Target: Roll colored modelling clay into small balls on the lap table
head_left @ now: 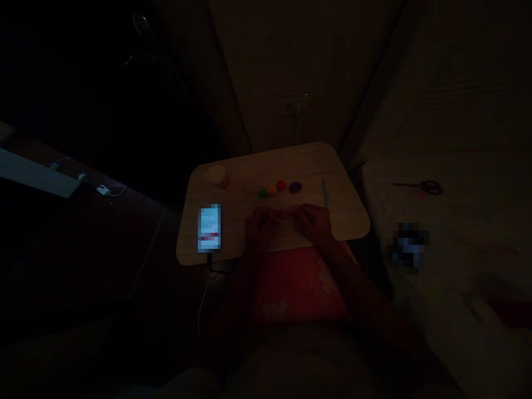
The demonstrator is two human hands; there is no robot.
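In dim light, my left hand (pixel 258 226) and my right hand (pixel 312 223) are close together over the front of a small wooden-topped table (pixel 349 224). The left fingers are closed around a small pinkish piece (pixel 273 215), which looks like modelling clay. My right fingers are pinched together near it; what they hold is too dark to make out. Just beyond the hands lies a row of soft-looking lumps: green (pixel 262 193), orange (pixel 271 190), red (pixel 281 185) and purple (pixel 295 187). A teal plastic strip-like tool (pixel 325 193) lies beyond my right hand.
A pale cup (pixel 218 177) stands at the table's back left. Nearer, a lit phone (pixel 209 228) lies with a cable at its lower end. Scissors (pixel 430 187) rest on a pale surface at the right. A wall socket (pixel 294 104) with a plug is behind the table.
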